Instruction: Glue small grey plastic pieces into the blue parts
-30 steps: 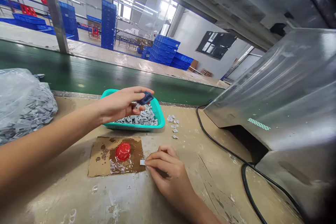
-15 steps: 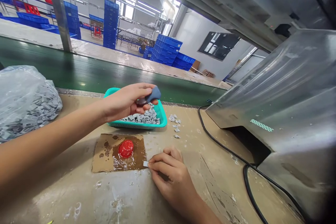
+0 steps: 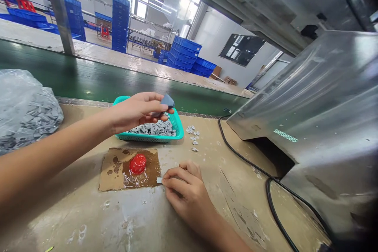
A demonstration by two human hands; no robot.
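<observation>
My left hand (image 3: 144,108) is closed around a dark blue-grey plastic part (image 3: 167,101), held above a turquoise basket (image 3: 179,126) of small grey plastic pieces (image 3: 156,128). Its fingers partly hide the part. My right hand (image 3: 186,185) rests low over the table, fingertips pinching a small light-grey piece (image 3: 160,180) at the right edge of a cardboard sheet (image 3: 113,173). On the wet, stained half of that sheet sits a glossy red dome-shaped object (image 3: 138,163).
Several loose grey pieces (image 3: 193,136) lie right of the basket. A clear plastic bag (image 3: 26,106) of similar pieces stands at left. Behind runs a green conveyor belt (image 3: 97,80). A black cable (image 3: 245,157) curves beside a metal housing (image 3: 295,126) on the right.
The view has shifted slightly, so everything sits a little further left and up. The part in my left hand has turned somewhat. My right hand keeps its pinch by the cardboard.
</observation>
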